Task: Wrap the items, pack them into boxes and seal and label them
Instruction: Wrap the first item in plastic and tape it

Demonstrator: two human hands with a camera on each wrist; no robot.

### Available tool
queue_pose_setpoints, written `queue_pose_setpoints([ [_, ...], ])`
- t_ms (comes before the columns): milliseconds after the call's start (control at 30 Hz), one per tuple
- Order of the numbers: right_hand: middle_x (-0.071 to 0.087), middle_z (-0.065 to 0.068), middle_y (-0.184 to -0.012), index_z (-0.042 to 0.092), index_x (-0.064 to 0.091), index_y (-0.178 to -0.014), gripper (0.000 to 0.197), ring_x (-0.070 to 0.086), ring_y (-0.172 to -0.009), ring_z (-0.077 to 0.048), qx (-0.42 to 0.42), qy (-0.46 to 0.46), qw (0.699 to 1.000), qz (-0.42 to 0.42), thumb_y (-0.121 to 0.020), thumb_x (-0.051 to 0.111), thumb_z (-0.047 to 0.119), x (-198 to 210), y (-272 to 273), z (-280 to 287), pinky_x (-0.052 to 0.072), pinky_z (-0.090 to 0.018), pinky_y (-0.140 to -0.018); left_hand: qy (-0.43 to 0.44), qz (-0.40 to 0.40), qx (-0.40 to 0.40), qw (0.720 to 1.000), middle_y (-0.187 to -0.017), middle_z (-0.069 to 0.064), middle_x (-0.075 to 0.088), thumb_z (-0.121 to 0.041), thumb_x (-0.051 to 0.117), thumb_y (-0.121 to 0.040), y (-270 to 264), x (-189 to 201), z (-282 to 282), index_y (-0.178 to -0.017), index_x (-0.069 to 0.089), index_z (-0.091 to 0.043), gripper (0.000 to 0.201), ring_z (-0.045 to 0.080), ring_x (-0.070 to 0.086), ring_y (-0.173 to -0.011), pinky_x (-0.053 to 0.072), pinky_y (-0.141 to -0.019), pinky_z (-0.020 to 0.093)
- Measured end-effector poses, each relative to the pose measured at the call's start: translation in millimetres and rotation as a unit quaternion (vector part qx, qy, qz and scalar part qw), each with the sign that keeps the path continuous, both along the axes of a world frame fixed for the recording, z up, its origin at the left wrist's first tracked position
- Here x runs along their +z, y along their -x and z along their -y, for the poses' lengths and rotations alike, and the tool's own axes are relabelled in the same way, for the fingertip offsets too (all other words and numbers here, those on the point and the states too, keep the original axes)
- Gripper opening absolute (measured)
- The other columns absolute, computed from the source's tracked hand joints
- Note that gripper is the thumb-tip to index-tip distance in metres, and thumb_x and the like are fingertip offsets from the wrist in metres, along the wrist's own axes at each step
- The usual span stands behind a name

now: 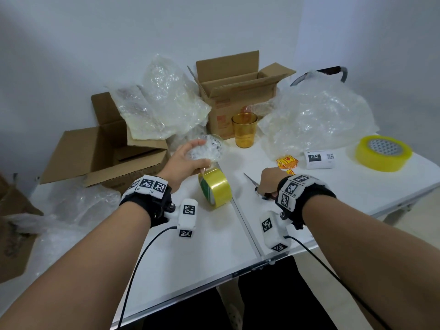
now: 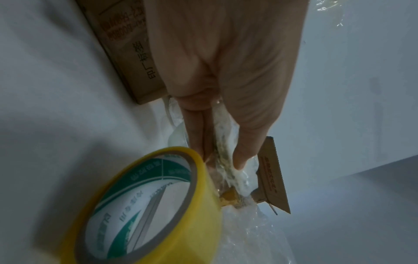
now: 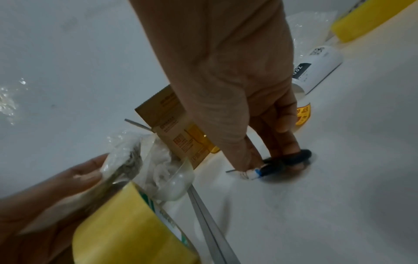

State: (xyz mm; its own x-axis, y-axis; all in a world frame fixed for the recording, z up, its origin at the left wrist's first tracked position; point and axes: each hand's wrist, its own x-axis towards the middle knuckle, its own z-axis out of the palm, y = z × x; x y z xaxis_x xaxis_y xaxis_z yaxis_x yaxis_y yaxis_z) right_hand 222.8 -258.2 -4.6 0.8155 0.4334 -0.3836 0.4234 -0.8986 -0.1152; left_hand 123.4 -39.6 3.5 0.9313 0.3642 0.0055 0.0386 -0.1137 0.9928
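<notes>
"032" was read on dark panel of white device (image 1: 318,159); QR code was seen beside it. "印厂标签", possibly, was printed on cardboard box (image 2: 126,59) side. Other print was left unread, blurred.

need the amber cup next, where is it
In the head view the amber cup stands upright mid-table, in front of the open cardboard box, left of the bubble wrap heap.

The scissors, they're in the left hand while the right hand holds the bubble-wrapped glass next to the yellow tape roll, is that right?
Not quite: the hands are swapped. The head view shows the right hand gripping the scissors on the table, and the left hand holding the bubble-wrapped glass. That glass is indeed next to the yellow tape roll.
</notes>
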Motion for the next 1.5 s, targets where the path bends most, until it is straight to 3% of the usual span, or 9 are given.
queue_pose_setpoints([
  [133,0.059,-0.003,-0.067,0.010,0.061,-0.077,0.032,0.059,-0.068,-0.023,0.024,0.032,0.999,-0.031,-0.076,0.067,0.041,2,-10,0,0.048,-0.025,-0.061,0.012,-0.004,-0.009,1.000,-0.137,0.006,0.053,-0.007,0.069,-0.089,-4,-1,0,-0.120,0.064,-0.029,0.038,0.023,0.066,-0.109,0.053,-0.097,0.045],
  [233,0.061,-0.007,-0.074,0.006,0.067,-0.096,0.018,0.059,-0.066,-0.022,0.025,-0.026,0.997,-0.065,-0.090,0.061,0.022,11,-8,4,0.044,-0.027,-0.058,-0.030,-0.008,-0.002,1.000,-0.141,-0.005,0.052,-0.030,0.066,-0.084,-5,1,-1,-0.114,0.067,-0.043,0.033,0.026,0.049,-0.131,0.041,-0.109,0.051],
  [367,0.070,-0.014,-0.084,0.005,0.064,-0.106,0.024,0.071,-0.095,-0.031,-0.033,-0.222,0.960,-0.170,-0.085,0.072,0.014,14,-15,11,0.055,-0.039,-0.087,-0.053,-0.015,-0.016,0.998,-0.146,-0.012,0.044,-0.032,0.062,-0.087,-8,4,-4,-0.116,0.065,-0.046,0.033,0.026,0.043,-0.136,0.040,-0.109,0.051],
  [467,0.072,-0.014,-0.093,0.011,0.062,-0.106,0.024,0.070,-0.099,-0.031,0.007,-0.191,0.962,-0.193,-0.086,0.072,0.020,21,-22,16,0.053,-0.038,-0.093,-0.061,-0.029,-0.009,0.998,-0.144,-0.003,0.045,-0.029,0.054,-0.092,-11,10,-2,-0.113,0.065,-0.049,0.031,0.026,0.047,-0.131,0.046,-0.105,0.049],
  [567,0.072,-0.012,-0.107,0.015,0.061,-0.110,0.025,0.070,-0.095,-0.028,0.030,-0.140,0.967,-0.213,-0.088,0.068,0.026,33,-24,21,0.053,-0.034,-0.087,-0.061,-0.032,0.004,0.998,-0.142,-0.003,0.045,-0.015,0.044,-0.100,-15,13,1,-0.108,0.067,-0.048,0.041,0.028,0.054,-0.123,0.055,-0.092,0.041],
  [700,0.046,-0.002,-0.080,0.020,0.051,-0.122,0.051,0.046,-0.074,-0.017,0.073,-0.007,0.975,-0.208,-0.087,0.062,0.056,55,-14,23,0.039,-0.025,-0.067,-0.075,-0.039,0.010,0.996,-0.141,-0.003,0.043,-0.012,0.041,-0.100,-17,14,5,-0.106,0.066,-0.047,0.043,0.026,0.052,-0.123,0.057,-0.085,0.036],
  [833,0.046,0.004,-0.089,0.026,0.054,-0.120,0.044,0.045,-0.083,-0.014,0.113,-0.042,0.972,-0.202,-0.087,0.064,0.052,63,-15,16,0.038,-0.026,-0.075,-0.085,-0.041,0.011,0.996,-0.142,-0.006,0.042,-0.013,0.041,-0.101,-17,17,5,-0.106,0.066,-0.048,0.043,0.021,0.050,-0.123,0.057,-0.079,0.031],
  [967,0.054,0.002,-0.099,0.033,0.057,-0.108,0.038,0.051,-0.094,-0.017,0.133,-0.063,0.976,-0.161,-0.081,0.069,0.056,66,-23,-1,0.044,-0.034,-0.093,-0.098,-0.046,0.007,0.994,-0.140,-0.007,0.042,-0.015,0.041,-0.102,-16,20,5,-0.111,0.065,-0.047,0.041,0.020,0.051,-0.120,0.058,-0.083,0.035],
  [1500,0.061,0.003,-0.098,0.036,0.067,-0.102,0.030,0.055,-0.082,-0.013,0.203,-0.063,0.965,-0.157,-0.078,0.074,0.052,64,-29,-36,0.048,-0.030,-0.082,-0.106,-0.037,0.001,0.994,-0.128,-0.011,0.053,-0.008,0.040,-0.101,-18,15,9,-0.122,0.064,-0.035,0.042,0.020,0.050,-0.122,0.040,-0.110,0.044],
])
